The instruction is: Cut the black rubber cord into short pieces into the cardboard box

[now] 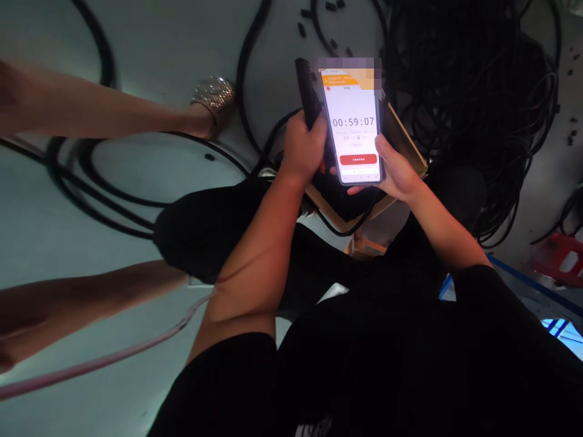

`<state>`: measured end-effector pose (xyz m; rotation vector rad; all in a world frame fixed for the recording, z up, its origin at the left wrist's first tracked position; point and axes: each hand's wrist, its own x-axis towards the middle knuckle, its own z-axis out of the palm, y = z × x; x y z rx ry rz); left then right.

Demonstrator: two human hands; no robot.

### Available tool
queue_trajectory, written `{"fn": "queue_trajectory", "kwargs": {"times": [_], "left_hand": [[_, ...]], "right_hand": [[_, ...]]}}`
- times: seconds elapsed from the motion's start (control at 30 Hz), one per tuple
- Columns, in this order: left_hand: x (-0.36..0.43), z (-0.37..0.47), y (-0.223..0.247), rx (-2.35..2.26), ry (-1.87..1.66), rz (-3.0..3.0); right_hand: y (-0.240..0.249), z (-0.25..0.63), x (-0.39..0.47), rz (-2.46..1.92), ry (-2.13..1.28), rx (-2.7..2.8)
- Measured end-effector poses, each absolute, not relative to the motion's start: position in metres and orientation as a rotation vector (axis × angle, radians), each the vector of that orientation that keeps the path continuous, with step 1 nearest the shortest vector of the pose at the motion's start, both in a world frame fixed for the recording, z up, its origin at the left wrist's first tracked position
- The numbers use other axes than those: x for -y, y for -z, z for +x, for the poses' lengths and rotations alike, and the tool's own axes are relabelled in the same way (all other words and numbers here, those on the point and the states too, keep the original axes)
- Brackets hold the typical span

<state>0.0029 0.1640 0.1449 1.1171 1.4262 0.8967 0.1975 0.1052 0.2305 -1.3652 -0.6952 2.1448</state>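
A lit smartphone (357, 130) shows a timer reading 00:59:07, with a red button low on its screen. My right hand (398, 167) is closed on the phone, thumb along its right edge and fingers behind it. My left hand (304, 145) is closed around a long black piece with a ridged edge (306, 91), just left of the phone; its exact kind I cannot make out. Below both hands, a cardboard box (405, 136) sits between my knees with dark things in it, partly hidden by the phone and my hands.
Thick black cables (98, 176) loop over the floor at left, and a big tangled heap of black cable (478, 91) lies at right. Small black pieces (334, 44) are scattered beyond the phone. Another person's leg and glittery shoe (214, 103) are at left. A red plastic object (558, 260) stands far right.
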Motion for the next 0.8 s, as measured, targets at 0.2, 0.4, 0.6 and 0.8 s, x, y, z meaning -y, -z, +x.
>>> {"fn": "queue_trajectory", "kwargs": {"times": [0.2,0.4,0.6,0.8], "left_hand": [[-0.164,0.002,-0.145,-1.445,-0.892,1.136],[-0.166,0.0,-0.132,-1.485,-0.886,1.21],[-0.168,-0.001,-0.13,-1.51,-0.801,1.208],[-0.169,-0.002,-0.131,-1.491,-0.788,1.26]], "right_hand": [[-0.224,0.197,-0.101,-1.356,-2.101,0.73],[-0.214,0.201,-0.1,-1.294,-2.107,0.765],[-0.217,0.199,-0.1,-1.322,-2.081,0.762],[-0.214,0.201,-0.099,-1.291,-2.092,0.747]]}}
